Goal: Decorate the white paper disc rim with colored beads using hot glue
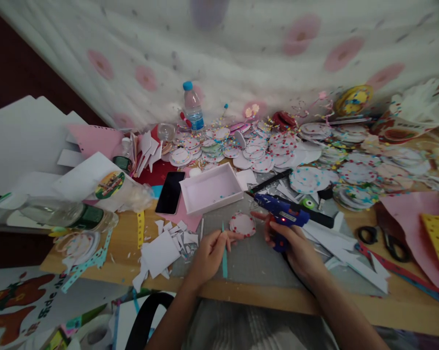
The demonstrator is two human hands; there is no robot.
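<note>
My left hand [215, 248] is closed, its thumb and fingers pinching a thin turquoise strip [224, 262] that hangs toward the table's front edge. One finger points right, at the lower rim of a round white disc with red dots [242, 224]. My right hand [290, 240] is wrapped round the handle of a blue glue gun [283, 211] with a small red light on its side. The gun's nozzle points up and left, above the disc and near the white box's corner.
A white open box [212, 188] and a black phone [170, 193] are behind my left hand. Decorated discs [308, 180] pile up along the back. Paper scraps [163, 253] lie left, black scissors [394, 243] right. A water bottle [193, 107] stands near the curtain.
</note>
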